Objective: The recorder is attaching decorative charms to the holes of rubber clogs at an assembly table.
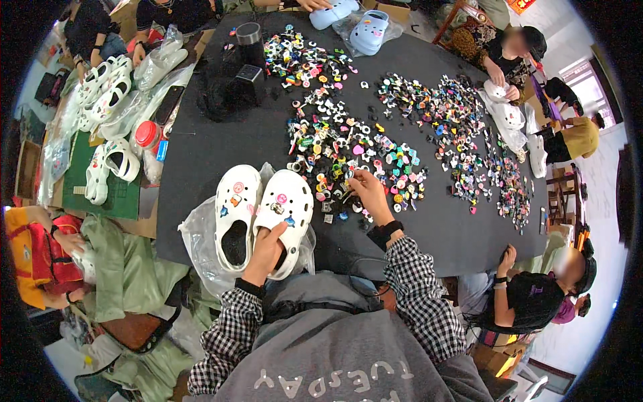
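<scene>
My left hand (264, 256) grips a white clog (298, 208) at its foot opening. Colourful shoe charms, a pink round one and a blue one among them, sit on its upper. Just left of it lies the matching white clog (231, 184), also with charms, and both rest on a clear plastic bag (199, 231). At the near edge of a large heap of shoe charms (335, 137), my right hand (370, 194) has its thumb and fingers pinched together. Whatever is between those fingertips is too small to make out.
More shoe charms (462, 127) spread to the right on the dark table (201, 147). A dark cylinder (250, 41) and light blue clogs (369, 32) stand farther back. White clogs (115, 94) and a red-lidded jar (147, 136) are at left. Other people work around the table.
</scene>
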Motion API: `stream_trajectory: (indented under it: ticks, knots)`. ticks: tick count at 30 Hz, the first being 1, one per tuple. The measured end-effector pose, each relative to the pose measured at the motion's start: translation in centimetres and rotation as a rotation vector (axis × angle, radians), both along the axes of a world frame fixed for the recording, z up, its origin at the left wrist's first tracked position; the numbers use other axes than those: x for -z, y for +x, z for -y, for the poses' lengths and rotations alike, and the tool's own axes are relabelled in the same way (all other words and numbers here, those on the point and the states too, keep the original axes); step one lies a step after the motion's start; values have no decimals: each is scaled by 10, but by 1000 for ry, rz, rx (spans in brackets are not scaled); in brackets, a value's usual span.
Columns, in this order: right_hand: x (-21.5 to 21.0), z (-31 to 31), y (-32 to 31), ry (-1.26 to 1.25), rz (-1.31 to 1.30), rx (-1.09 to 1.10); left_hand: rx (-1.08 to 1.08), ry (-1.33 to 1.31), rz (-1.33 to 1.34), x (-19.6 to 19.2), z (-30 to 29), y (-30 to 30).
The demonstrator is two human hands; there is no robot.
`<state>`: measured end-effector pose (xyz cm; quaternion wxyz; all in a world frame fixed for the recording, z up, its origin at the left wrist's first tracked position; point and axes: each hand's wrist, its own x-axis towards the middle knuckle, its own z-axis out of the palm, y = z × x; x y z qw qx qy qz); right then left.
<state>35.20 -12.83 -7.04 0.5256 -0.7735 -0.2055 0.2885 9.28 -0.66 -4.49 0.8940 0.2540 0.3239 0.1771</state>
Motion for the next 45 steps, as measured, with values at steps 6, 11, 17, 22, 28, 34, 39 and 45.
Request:
stream_trajectory:
  ticks: [6, 11, 17, 22, 28, 34, 39, 45]
  knots:
    - [-9, 0, 2, -21, -9, -50, -5, -23, -42, -3, 0, 2]
    - [-1, 9, 4, 42, -6, -44, -6, -24, -45, -5, 0, 4]
    - [-12, 17, -2, 72, -20, -99, -21, -9, -36, -7, 0, 1]
    - [-15, 25, -2, 73, 38, -35, -13, 7, -19, -4, 0, 2]
    - [-20, 49, -5, 38, 75, -12, -11, 91, -56, -9, 0, 1]
    - [-9, 102, 18, -29, 207, 314, -20, 18, -46, -4, 1, 1]
    - [-2, 117, 34, -24, 243, 373, 21, 14, 2, -4, 0, 0]
    - [-6, 101, 38, -85, 270, 410, 0, 44, 6, -7, 0, 0]
